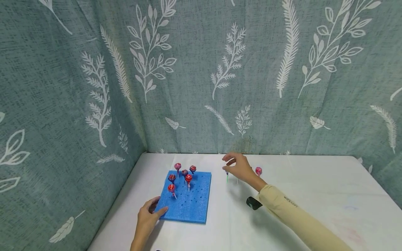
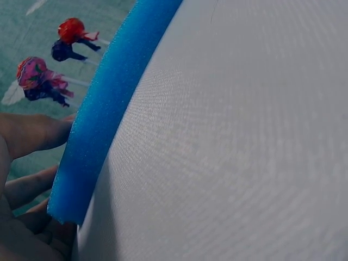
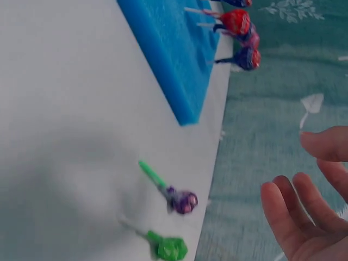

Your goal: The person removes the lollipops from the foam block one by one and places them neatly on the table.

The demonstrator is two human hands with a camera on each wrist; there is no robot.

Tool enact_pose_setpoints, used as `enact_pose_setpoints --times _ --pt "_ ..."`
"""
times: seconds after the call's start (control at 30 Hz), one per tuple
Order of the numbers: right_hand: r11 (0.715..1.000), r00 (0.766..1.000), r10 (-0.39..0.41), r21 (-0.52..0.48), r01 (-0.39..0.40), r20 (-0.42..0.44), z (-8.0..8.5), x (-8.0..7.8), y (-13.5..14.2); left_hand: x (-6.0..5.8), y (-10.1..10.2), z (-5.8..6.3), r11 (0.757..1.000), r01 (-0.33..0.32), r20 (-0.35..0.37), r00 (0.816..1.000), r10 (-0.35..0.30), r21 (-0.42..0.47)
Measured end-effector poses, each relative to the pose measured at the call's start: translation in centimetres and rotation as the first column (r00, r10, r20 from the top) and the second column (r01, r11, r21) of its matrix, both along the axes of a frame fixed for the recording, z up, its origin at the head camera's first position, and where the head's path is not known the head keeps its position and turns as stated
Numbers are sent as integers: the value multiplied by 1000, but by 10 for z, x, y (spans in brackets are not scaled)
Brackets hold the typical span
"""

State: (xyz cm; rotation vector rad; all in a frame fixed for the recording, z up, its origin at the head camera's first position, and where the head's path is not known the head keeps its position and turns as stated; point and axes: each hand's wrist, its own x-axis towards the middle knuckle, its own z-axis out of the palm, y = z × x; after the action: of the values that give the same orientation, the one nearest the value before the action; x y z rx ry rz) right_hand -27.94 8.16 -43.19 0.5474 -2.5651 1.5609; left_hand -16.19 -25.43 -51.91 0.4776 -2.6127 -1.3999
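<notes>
My left hand (image 1: 147,217) holds the near left corner of a blue foam board (image 1: 191,207), thumb over the top and fingers along the side. Several wrapped lollipops, red (image 1: 188,178), dark blue (image 1: 171,178) and pink (image 1: 177,166), stand by their sticks in its far left part. To the right of the board, my right hand (image 1: 240,168) hovers with fingers bent and spread, nothing between them. In the right wrist view, a purple lollipop (image 3: 182,202) on a green stick and a green lollipop (image 3: 171,248) on a pale stick are near that hand.
A pink lollipop (image 1: 258,170) shows just past the right hand. Small holes dot the board. The white table (image 1: 314,195) ends at a green leaf-patterned curtain (image 1: 194,69) behind and on the left. A dark oval piece (image 1: 253,203) sits by the right sleeve cuff.
</notes>
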Motion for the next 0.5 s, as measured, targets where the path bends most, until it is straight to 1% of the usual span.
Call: enact_pose_setpoints --times 0.13,0.33,0.5 --pt "999 1000 12 -32 -12 10 -3 0 -12 -1 2 0 1000 -2 2 1000 2 0" --pt "996 999 47 -72 -46 3 -10 -3 -30 -2 1 -1 1000 -7 -3 1000 7 -6" --pt "997 999 36 -75 -34 28 -11 -2 -43 -2 0 -2 1000 -8 0 1000 8 6"
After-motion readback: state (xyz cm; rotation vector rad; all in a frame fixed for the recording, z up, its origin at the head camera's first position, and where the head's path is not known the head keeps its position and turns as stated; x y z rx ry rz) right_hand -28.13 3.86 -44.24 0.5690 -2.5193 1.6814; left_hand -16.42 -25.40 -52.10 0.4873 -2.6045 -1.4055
